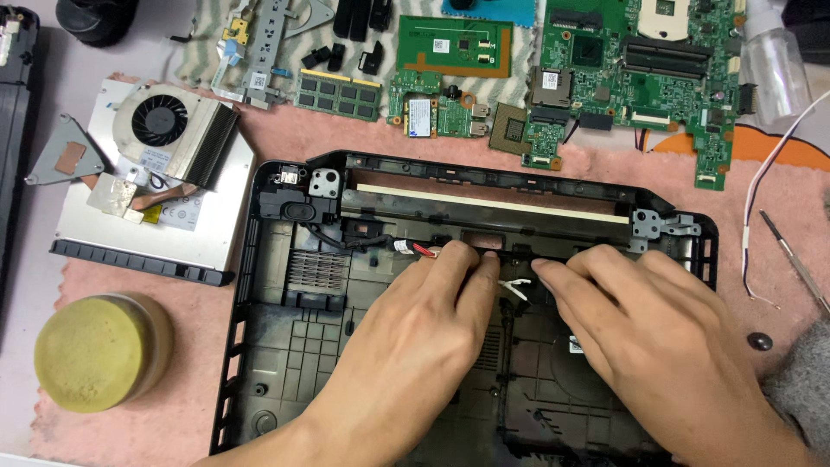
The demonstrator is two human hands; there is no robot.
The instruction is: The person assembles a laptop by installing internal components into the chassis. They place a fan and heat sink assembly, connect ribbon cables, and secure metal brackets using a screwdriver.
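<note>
Both my left hand (415, 337) and right hand (640, 320) pinch a thin cable (512, 287) in the laptop shell (285, 346): limp, light, fragile, so I'd grip near the plug, not mid-wire.

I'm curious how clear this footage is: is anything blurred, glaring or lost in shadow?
Head view: light is even and soft; the green circuit board is sharp; both hands cast faint shadows into the dark laptop shell; the grey sleeve looks blurred.
</note>
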